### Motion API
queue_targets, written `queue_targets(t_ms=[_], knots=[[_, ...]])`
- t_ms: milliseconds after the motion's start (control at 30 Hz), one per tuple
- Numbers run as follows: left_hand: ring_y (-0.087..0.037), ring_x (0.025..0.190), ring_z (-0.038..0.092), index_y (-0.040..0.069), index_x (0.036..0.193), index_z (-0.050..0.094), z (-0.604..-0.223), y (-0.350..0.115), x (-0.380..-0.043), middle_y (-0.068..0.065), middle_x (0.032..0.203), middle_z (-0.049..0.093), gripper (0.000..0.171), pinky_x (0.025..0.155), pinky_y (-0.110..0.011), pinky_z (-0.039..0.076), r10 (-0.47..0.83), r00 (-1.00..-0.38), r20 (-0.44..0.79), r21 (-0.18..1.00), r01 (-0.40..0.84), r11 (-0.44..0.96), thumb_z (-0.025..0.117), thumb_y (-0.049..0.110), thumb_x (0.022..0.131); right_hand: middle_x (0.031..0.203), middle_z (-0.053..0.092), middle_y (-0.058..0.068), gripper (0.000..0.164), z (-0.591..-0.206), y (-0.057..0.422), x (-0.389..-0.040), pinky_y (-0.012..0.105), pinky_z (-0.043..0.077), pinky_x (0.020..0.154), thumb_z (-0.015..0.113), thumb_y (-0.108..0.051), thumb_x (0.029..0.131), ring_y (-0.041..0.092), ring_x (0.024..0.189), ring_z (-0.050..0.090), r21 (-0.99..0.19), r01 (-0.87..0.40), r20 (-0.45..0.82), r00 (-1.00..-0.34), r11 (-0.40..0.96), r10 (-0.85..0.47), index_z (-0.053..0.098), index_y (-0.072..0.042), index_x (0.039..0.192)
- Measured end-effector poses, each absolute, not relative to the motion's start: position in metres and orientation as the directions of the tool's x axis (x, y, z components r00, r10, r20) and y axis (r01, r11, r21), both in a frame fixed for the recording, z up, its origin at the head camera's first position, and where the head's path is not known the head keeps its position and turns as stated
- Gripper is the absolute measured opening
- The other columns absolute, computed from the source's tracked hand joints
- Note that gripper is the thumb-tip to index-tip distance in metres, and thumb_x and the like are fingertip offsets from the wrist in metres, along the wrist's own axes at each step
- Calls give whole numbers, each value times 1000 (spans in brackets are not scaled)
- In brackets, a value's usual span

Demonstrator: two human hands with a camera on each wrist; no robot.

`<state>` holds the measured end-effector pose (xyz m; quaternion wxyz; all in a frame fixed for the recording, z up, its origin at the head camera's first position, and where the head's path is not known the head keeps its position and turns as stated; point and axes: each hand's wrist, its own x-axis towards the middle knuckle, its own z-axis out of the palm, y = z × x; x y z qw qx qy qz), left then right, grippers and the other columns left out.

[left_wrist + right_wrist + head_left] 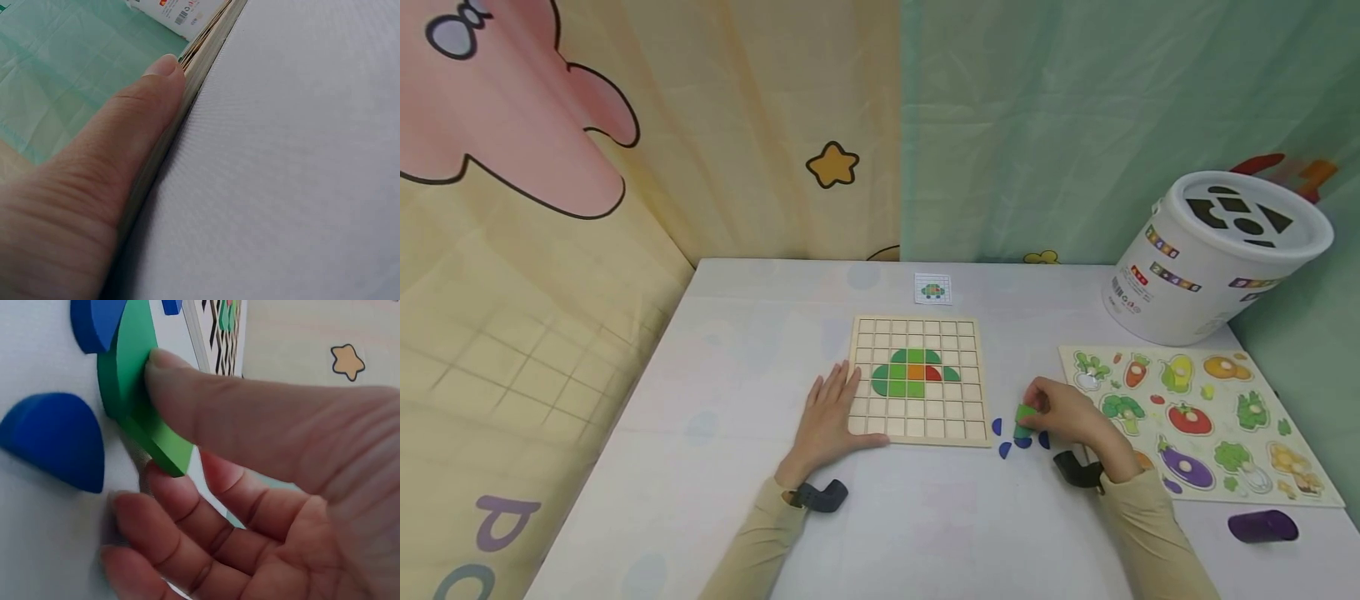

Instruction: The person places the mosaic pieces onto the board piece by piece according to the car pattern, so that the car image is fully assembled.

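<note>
A wooden grid board (951, 421) carries green, orange and red tiles forming a car shape. My left hand (827, 417) lies with fingers spread at the board's lower left corner, its thumb along the near edge; the left wrist view shows that thumb (125, 119) against the board's side. To the right of the board, my right hand (1063, 412) pinches green pieces: a light green tile (1026, 412) and a darker green, curved piece (134, 356). Several blue half-round pieces (56, 437) lie on the table around those fingertips.
A small pattern card (932, 289) lies beyond the board. A vegetable puzzle board (1217, 400) is on the right, with a white bucket (1180, 275) with a shape-hole lid behind it. A purple object (1262, 527) lies near the right front edge.
</note>
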<state>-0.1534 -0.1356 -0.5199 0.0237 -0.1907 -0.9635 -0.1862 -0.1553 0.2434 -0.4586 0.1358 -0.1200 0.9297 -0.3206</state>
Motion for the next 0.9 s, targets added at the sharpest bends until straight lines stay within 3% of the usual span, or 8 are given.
queue_targets(t_ms=[633,900], knots=[[-26,143,7,5,151,22,-522,-136,-154,-14,156,14,116,114,-44,3,371,-918,141,345,397,851,61,77,68,74,56,-2,13,-459,225,-155,28,41,49,71,-11,85,13,58,47,-610,-189,-32,-965,770,-262,63,-4,91],[-24,143,6,6,151,21,-520,-136,-153,-12,157,13,116,114,-41,0,362,-924,122,348,381,856,62,76,69,72,56,-5,15,-462,204,-164,28,40,49,76,-12,81,12,58,47,-623,-261,76,-959,738,-274,62,-10,83]])
